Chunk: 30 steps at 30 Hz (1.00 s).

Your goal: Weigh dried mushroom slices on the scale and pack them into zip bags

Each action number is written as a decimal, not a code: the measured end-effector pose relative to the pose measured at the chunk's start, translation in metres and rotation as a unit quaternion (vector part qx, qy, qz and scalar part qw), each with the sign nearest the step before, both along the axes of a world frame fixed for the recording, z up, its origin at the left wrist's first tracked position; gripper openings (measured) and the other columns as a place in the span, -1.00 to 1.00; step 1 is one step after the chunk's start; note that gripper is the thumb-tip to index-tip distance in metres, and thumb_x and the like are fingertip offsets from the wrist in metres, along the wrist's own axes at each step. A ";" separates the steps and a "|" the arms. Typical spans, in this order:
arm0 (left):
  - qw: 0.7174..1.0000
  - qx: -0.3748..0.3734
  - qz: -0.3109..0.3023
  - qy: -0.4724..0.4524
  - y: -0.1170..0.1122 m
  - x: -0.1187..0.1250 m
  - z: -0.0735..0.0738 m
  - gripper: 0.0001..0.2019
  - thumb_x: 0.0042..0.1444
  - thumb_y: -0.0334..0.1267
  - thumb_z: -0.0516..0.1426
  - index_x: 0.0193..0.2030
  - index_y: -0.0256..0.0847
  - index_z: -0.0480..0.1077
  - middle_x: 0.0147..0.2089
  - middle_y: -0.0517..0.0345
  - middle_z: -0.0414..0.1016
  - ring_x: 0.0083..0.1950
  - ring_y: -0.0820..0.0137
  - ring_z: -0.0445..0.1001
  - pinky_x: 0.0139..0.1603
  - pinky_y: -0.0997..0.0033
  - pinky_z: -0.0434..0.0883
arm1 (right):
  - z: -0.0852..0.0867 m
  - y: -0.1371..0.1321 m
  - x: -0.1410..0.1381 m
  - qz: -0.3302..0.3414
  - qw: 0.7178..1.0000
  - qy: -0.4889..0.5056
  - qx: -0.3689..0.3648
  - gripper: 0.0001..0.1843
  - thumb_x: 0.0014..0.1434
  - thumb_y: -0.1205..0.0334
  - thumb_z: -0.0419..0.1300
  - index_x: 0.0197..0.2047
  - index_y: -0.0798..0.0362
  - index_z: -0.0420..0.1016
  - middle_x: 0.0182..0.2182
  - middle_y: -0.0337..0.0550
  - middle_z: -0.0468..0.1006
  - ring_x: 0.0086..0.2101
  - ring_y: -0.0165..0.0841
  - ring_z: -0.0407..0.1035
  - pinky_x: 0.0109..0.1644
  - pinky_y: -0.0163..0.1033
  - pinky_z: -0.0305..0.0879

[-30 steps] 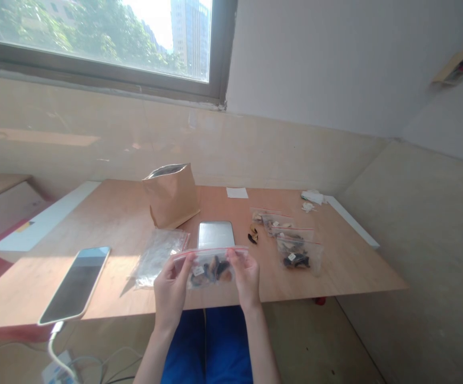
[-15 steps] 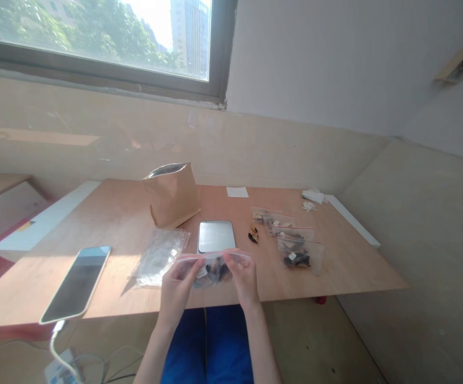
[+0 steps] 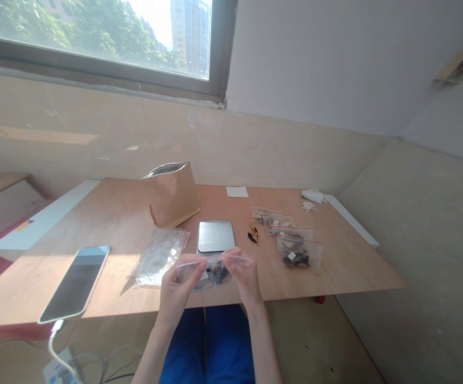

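Note:
Between my two hands is a clear zip bag (image 3: 214, 274) with dark and tan pieces and a small white label inside. My left hand (image 3: 178, 281) pinches its top edge on the left. My right hand (image 3: 242, 271) grips the same edge right of the middle. The bag is in front of a flat silver scale (image 3: 216, 236), over the table's near edge. Left of the scale lies a stack of clear zip bags (image 3: 161, 257). A few loose dark and tan pieces (image 3: 253, 233) rest to the right of the scale.
Several filled zip bags (image 3: 300, 256) overlap in a row on the right. A brown paper bag (image 3: 172, 196) stands upright with its top open behind the scale. A phone (image 3: 76, 284) with a white cable (image 3: 55, 349) lies at left. White paper (image 3: 237, 191) is at the back.
Both hands keep hold of the zip bag. My right fingers have shifted slightly along its top edge, and the edge has tilted a little.

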<state>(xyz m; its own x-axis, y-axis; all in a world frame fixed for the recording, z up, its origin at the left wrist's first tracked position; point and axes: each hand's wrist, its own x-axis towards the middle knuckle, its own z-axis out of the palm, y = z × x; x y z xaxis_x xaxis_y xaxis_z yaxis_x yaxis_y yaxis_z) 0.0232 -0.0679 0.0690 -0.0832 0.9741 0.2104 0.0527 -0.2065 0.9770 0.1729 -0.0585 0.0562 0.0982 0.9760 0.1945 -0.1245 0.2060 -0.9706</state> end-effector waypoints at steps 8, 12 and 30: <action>0.999 0.021 -0.002 0.038 -0.001 0.000 -0.002 -0.83 0.01 -0.15 0.17 -0.38 -0.18 0.53 -0.35 0.09 0.53 -0.27 0.32 0.48 -0.20 0.35 0.43 | 0.003 -0.004 -0.007 0.003 0.999 -0.027 0.030 -0.89 0.01 0.18 0.27 -0.44 0.03 0.54 -0.45 -0.20 0.51 -0.38 -0.36 0.40 -0.24 -0.26 0.33; 0.999 0.018 0.015 0.029 -0.002 0.003 0.000 -0.82 -0.01 -0.14 0.18 -0.39 -0.19 0.52 -0.37 0.10 0.53 -0.30 0.33 0.48 -0.24 0.36 0.44 | 0.004 -0.004 -0.006 -0.026 0.998 -0.037 0.048 -0.93 0.00 0.22 0.27 -0.45 0.02 0.54 -0.47 -0.24 0.48 -0.39 -0.38 0.38 -0.25 -0.27 0.30; 0.998 -0.033 0.045 -0.037 0.002 0.022 -0.013 -0.77 0.00 -0.08 0.17 -0.43 -0.23 0.41 -0.43 0.15 0.43 -0.35 0.40 0.43 -0.35 0.48 0.37 | 0.001 -0.003 -0.016 -0.048 0.997 -0.059 -0.008 -0.78 0.00 0.08 0.26 -0.50 0.06 0.51 -0.60 -0.27 0.45 -0.55 -0.44 0.32 -0.46 -0.34 0.27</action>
<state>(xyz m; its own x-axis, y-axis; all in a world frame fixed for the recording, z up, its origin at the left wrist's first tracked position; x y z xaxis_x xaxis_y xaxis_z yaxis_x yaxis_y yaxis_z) 0.0456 -0.0657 0.0562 -0.1844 0.9734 0.1363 -0.0053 -0.1396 0.9902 0.1572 -0.0615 0.0569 0.1681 0.9665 0.1939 0.0097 0.1950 -0.9807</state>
